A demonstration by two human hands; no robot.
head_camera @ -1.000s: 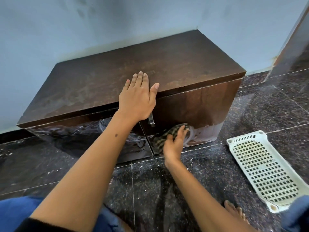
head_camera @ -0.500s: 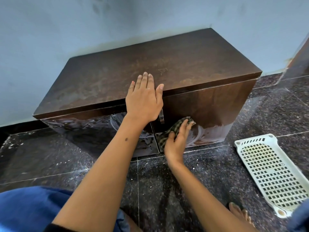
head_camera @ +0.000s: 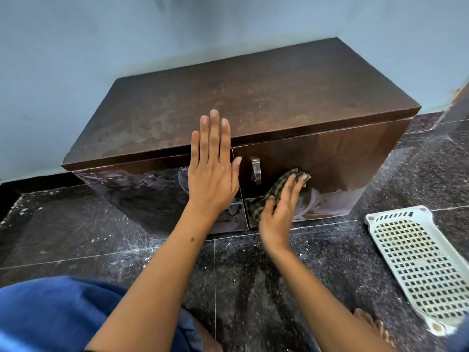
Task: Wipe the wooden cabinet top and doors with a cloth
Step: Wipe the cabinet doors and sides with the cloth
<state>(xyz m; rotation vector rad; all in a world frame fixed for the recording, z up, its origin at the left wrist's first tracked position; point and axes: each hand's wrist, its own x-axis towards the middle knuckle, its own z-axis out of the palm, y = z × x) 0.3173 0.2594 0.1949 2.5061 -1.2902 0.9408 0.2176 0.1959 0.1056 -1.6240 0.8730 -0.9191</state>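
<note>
A cabinet point(head_camera: 253, 102) stood across the middle of the frame, its back against the wall point(head_camera: 101, 34), on a tiled floor point(head_camera: 241, 275). The left hand point(head_camera: 213, 171) lay flat over the cabinet's front top edge, near centre. Just right of it, below a door handle point(head_camera: 256, 170), the right hand point(head_camera: 279, 209) pressed a cloth point(head_camera: 269, 196) against the right door point(head_camera: 330, 161). A perforated tray point(head_camera: 416, 262) lay on the floor at the lower right, apart from the cabinet.

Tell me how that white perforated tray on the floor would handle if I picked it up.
The white tray is mostly holes in thin plastic, so it is probably light. Its raised rim suggests it keeps its shape, perhaps flexing slightly. Lying flat on the floor tiles, it should slide rather than roll or tip.
</note>
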